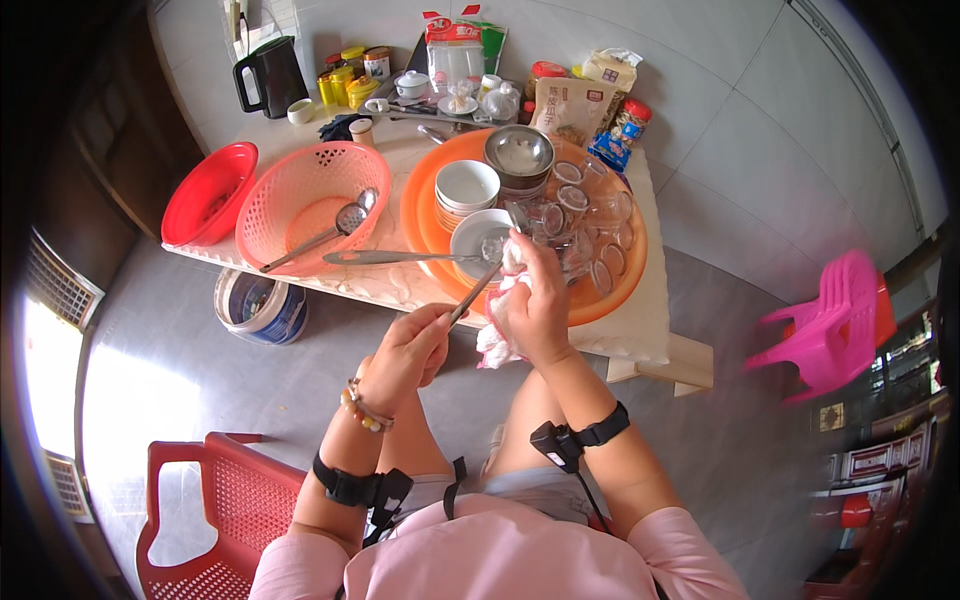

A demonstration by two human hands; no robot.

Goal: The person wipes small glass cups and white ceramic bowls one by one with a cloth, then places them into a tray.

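Note:
My left hand [411, 346] grips the handle of a metal utensil [476, 291], whose head lies near my right fingertips. In my right hand [536, 300] is a white cloth with a pink edge [492, 346], held around the utensil's upper end. Just beyond my hands, an orange basin [636, 289] holds stacked white bowls [467, 185], stacked metal bowls [519, 154] and several clear glasses [574, 198]. Another long metal utensil [375, 257] rests across the basin's edge, its far end over a white bowl. A slotted metal ladle [350, 219] and another ladle lean in the pink basket [255, 187].
A red basin [240, 161] stands at the table's left end. Behind are a black kettle [276, 79], a tray [405, 112], jars and a snack bag [574, 109]. Below are a bucket [262, 311], a red chair [255, 495] and, farther right, pink stools or chairs [840, 322].

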